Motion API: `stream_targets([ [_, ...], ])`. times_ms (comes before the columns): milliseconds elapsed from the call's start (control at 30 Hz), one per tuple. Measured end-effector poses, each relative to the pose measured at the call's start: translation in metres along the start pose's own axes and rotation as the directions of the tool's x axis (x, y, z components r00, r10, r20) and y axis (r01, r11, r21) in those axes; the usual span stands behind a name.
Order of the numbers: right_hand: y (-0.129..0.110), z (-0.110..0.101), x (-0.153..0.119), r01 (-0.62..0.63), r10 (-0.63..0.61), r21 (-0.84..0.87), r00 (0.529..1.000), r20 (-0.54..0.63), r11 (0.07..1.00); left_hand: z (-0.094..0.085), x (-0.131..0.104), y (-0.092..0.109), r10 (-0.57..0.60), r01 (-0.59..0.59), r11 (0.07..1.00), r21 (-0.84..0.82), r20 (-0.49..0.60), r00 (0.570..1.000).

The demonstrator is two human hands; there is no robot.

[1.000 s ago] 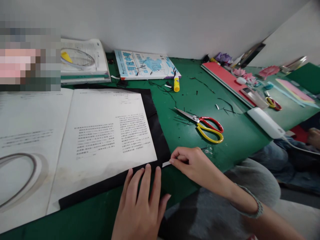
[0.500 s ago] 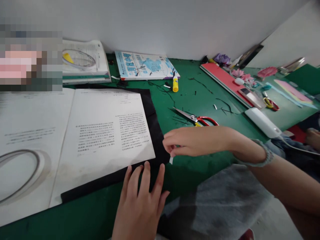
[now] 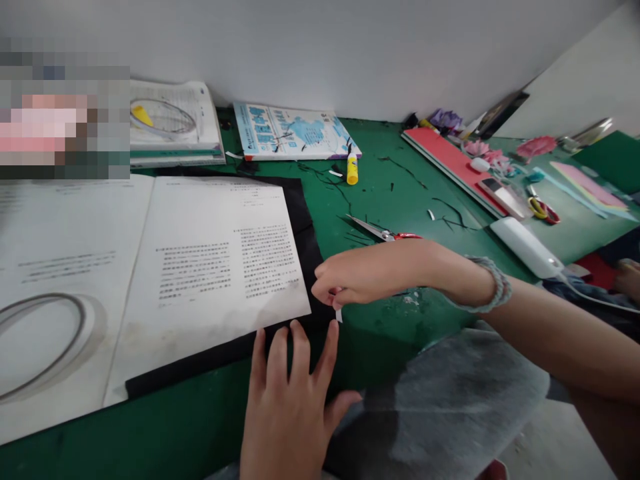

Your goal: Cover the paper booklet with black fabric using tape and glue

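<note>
A book lies open with its printed right page (image 3: 195, 320) on a sheet of black paper (image 3: 306, 247), whose dark margin shows along the page's edges. My left hand (image 3: 293, 400) is open, fingers spread, with its fingertips resting at the black paper's lower margin near the corner. Just above it, my right hand (image 3: 360, 275) is curled closed over the right-hand corner of the black paper. A small white scrap (image 3: 339, 315) shows below its fingertips; what the fingers grip is hidden. Partly behind my right wrist lie red-handled scissors (image 3: 373, 229).
A yellow glue stick (image 3: 353, 170) stands near a blue-and-white book (image 3: 300, 133). Black paper scraps litter the green table (image 3: 390, 147). On the right are a red folder (image 3: 450, 167), a white power bank-like box (image 3: 525, 245) and another pair of scissors (image 3: 543, 210). Another person's hand (image 3: 627, 275) shows at the right edge.
My right hand has shifted left and slightly inward over the corner of the black paper. My left hand has moved slightly right, its thumb spread farther out.
</note>
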State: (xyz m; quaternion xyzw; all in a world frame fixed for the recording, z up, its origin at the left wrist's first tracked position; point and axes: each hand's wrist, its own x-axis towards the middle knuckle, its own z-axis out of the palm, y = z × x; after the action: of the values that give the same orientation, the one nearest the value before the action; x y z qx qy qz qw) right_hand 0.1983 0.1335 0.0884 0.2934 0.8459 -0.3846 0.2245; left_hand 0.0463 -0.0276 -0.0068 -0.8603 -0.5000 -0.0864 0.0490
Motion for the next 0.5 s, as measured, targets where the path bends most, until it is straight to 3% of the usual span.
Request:
stream_targets([
  [500,0.008,0.0048,0.0089,0.042,-0.041,-0.075,0.999,0.014,0.996,-0.0009,0.0009,0.0026,-0.025,0.024,1.0,0.014,0.025,0.999],
])
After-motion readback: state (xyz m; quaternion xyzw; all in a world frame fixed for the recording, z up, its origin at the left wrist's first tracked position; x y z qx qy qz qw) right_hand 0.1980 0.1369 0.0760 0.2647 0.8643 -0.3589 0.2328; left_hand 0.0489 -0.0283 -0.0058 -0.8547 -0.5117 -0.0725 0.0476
